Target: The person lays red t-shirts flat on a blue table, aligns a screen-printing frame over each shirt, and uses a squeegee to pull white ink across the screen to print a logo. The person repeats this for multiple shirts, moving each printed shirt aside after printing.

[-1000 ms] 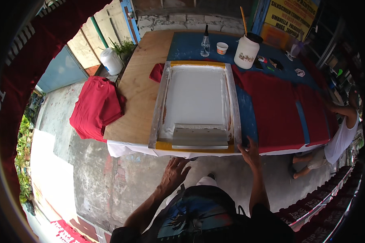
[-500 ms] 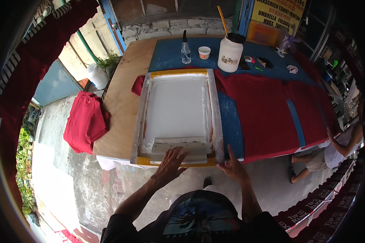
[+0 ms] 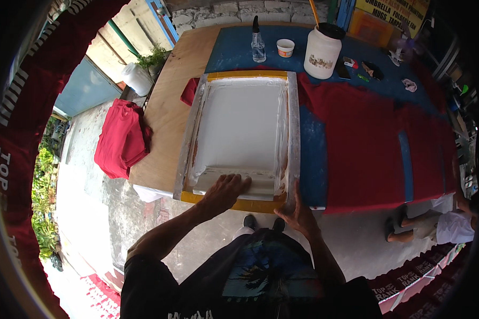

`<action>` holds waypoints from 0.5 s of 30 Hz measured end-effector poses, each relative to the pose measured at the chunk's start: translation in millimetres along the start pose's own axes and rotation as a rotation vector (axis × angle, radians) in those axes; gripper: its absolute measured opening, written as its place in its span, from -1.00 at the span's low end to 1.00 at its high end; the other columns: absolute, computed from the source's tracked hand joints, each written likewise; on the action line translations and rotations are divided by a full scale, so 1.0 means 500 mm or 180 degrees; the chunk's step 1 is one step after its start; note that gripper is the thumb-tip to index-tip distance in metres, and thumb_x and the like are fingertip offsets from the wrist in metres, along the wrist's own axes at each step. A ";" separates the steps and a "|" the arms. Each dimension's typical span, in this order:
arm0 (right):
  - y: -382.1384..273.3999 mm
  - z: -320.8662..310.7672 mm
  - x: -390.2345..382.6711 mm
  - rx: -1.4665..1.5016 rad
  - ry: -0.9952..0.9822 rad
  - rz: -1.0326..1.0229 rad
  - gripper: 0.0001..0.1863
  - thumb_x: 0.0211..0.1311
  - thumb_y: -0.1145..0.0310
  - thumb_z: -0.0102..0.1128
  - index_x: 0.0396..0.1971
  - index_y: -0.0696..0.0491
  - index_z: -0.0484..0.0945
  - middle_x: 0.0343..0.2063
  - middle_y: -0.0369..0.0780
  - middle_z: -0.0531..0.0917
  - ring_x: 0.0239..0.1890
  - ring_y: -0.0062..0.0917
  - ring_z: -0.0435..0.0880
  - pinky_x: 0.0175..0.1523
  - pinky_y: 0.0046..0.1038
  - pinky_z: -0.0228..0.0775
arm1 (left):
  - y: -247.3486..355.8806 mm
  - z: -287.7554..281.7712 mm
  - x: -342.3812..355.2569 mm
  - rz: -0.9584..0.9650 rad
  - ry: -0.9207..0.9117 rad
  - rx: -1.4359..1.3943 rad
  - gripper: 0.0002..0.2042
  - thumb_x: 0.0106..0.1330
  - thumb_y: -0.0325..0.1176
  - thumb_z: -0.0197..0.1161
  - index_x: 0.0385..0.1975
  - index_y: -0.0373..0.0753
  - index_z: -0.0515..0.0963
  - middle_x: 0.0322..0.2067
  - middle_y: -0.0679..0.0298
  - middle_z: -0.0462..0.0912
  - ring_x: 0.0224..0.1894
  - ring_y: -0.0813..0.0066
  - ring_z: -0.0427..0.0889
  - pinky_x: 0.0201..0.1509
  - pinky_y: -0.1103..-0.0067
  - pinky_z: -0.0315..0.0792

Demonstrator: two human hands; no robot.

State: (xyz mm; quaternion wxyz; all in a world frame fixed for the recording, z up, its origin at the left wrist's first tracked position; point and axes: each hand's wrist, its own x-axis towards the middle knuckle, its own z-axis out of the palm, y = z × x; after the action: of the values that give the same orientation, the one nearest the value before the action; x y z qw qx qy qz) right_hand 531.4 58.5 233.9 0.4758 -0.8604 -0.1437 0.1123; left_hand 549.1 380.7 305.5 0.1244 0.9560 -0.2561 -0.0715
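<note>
A screen printing frame [image 3: 294, 133] lies on the table, its wooden sides stained and its near and far ends yellow. White ink coats the mesh [image 3: 242, 122] inside it. Across the near end of the mesh rests a wide pale squeegee [image 3: 261, 185], with my left hand [image 3: 224, 192] closed over its upper edge. At the frame's near right corner is my right hand [image 3: 299, 213], its thumb at the near end and its fingers along the right side. Part of a red shirt [image 3: 189, 91] shows from under the frame's left side.
Red shirts [image 3: 362, 154] lie across the blue table covering [image 3: 314, 165] on the right. A spray bottle [image 3: 258, 49], a small tub [image 3: 285, 49] and a white jar [image 3: 321, 56] stand behind the frame. Folded red shirts [image 3: 121, 138] sit at the left. Another person [image 3: 452, 226] is at far right.
My left hand has gone from resting spread on the squeegee to gripping it. My right hand has closed onto the frame's corner. The whole view has shifted.
</note>
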 end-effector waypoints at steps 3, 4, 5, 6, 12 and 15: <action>-0.002 0.008 0.005 -0.0121 0.0084 0.0080 0.39 0.20 0.06 0.69 0.72 0.13 -0.25 0.62 0.26 0.13 0.65 0.08 0.21 0.67 -0.12 0.14 | -0.034 -0.045 0.051 -0.0111 0.0026 -0.0373 -0.35 0.22 -0.61 0.32 0.40 -0.19 0.53 0.23 -0.02 0.70 0.25 -0.04 0.70 0.38 0.16 0.55; -0.002 0.011 0.005 -0.0193 0.0140 0.0051 0.39 0.20 0.06 0.69 0.72 0.13 -0.25 0.62 0.25 0.14 0.65 0.08 0.21 0.67 -0.12 0.13 | -0.047 -0.065 0.067 -0.0159 -0.0067 -0.0550 -0.35 0.20 -0.61 0.30 0.39 -0.17 0.54 0.21 -0.01 0.74 0.20 -0.03 0.75 0.34 0.15 0.59; -0.002 0.013 0.007 -0.0070 0.0117 0.0187 0.39 0.19 0.07 0.70 0.72 0.13 -0.23 0.62 0.25 0.14 0.66 0.08 0.20 0.68 -0.11 0.12 | -0.055 -0.083 0.075 -0.0120 0.0017 -0.0640 -0.35 0.20 -0.60 0.26 0.39 -0.14 0.55 0.21 -0.02 0.75 0.17 -0.05 0.76 0.32 0.15 0.60; -0.002 0.014 0.007 -0.0079 0.0112 0.0209 0.38 0.18 0.07 0.70 0.72 0.12 -0.22 0.62 0.24 0.14 0.66 0.08 0.19 0.68 -0.11 0.12 | -0.061 -0.101 0.080 -0.0139 0.0074 -0.0743 -0.36 0.20 -0.59 0.22 0.38 -0.12 0.57 0.20 -0.03 0.75 0.14 -0.08 0.77 0.30 0.15 0.62; -0.002 0.017 0.005 0.0005 0.0145 0.0316 0.36 0.18 0.08 0.70 0.72 0.10 -0.18 0.64 0.22 0.12 0.67 0.06 0.16 0.69 -0.11 0.11 | -0.043 -0.148 0.044 0.0024 0.0246 -0.0724 -0.31 0.16 -0.65 0.21 0.40 -0.14 0.55 0.16 -0.02 0.75 0.23 -0.06 0.70 0.38 0.16 0.54; -0.003 0.017 0.007 0.0111 0.0137 0.0329 0.35 0.18 0.10 0.69 0.72 0.10 -0.17 0.64 0.20 0.13 0.67 0.06 0.17 0.68 -0.11 0.12 | 0.000 -0.117 -0.012 -0.0256 0.0030 -0.0828 -0.32 0.15 -0.67 0.25 0.38 -0.15 0.58 0.22 0.03 0.69 0.31 -0.01 0.64 0.40 0.15 0.50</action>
State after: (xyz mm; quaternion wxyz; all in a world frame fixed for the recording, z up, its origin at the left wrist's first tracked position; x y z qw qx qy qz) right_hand 531.7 67.1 230.6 0.4873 -0.8605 -0.0868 0.1207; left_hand 555.5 395.2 361.8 0.2455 0.9416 -0.2055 -0.1044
